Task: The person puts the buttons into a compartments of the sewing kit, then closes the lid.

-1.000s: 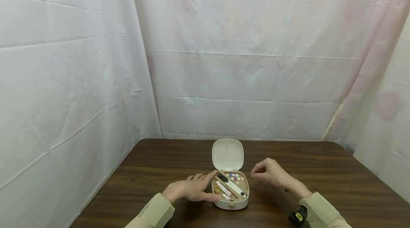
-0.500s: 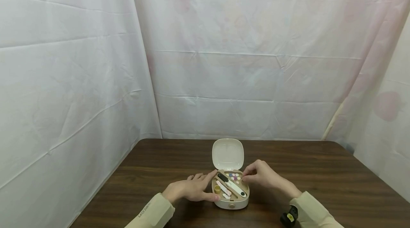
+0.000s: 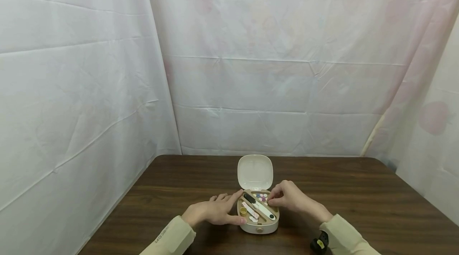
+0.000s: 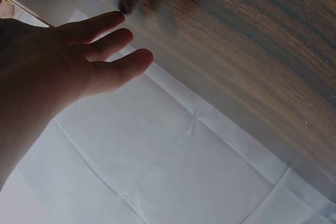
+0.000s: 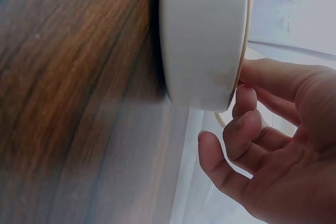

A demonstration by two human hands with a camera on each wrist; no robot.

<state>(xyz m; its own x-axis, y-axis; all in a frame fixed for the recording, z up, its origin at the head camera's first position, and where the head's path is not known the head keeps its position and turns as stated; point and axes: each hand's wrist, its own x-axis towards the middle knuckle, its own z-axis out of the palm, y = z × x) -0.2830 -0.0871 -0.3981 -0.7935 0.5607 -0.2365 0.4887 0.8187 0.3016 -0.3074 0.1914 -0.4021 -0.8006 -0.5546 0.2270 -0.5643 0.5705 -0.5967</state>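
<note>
A small white sewing kit box (image 3: 259,229) stands on the table, its lid (image 3: 255,172) raised at the back. In its tan tray lie colored buttons (image 3: 259,195), a long white tool with a black end (image 3: 264,211), a pink-and-white strip (image 3: 250,210), a gold thimble (image 3: 243,212) and a small white piece (image 3: 253,220). My left hand (image 3: 218,211) rests spread against the box's left side, fingers extended. My right hand (image 3: 290,196) reaches over the right rim, thumb and index finger together at the buttons. I cannot tell whether a button is between them; the rim hides these fingertips in the right wrist view.
The dark wood table (image 3: 201,175) extends around the box on all sides. White cloth (image 3: 272,87) hangs behind it and along the left and right. A black wrist device (image 3: 320,243) sits by the right sleeve.
My right hand has moved left, from beside the box to over the buttons in the tray. My left hand, the box and its raised lid have stayed in place.
</note>
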